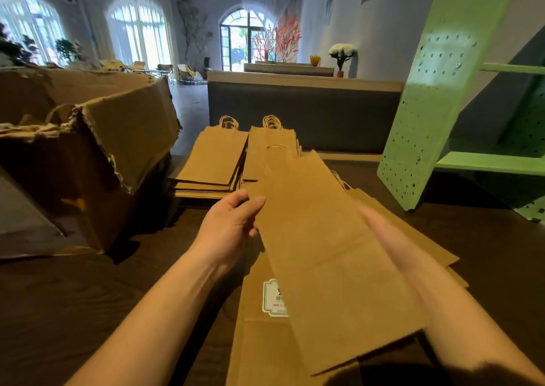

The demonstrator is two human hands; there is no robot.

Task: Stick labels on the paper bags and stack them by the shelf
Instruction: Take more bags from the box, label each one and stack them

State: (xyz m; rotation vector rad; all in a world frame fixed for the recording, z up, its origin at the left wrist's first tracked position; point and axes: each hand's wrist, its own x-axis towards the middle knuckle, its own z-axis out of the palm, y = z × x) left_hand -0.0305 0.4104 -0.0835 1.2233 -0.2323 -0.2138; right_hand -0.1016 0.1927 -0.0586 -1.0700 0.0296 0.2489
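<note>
Seen from the head camera, the left hand is pinching the plain paper bag by its edge, above a labelled bag. I'd be laying it flat and square before labelling. The right hand is blurring; I cannot tell its grip. The label is half covered.

Dark floor carries bag stacks, carton
</note>
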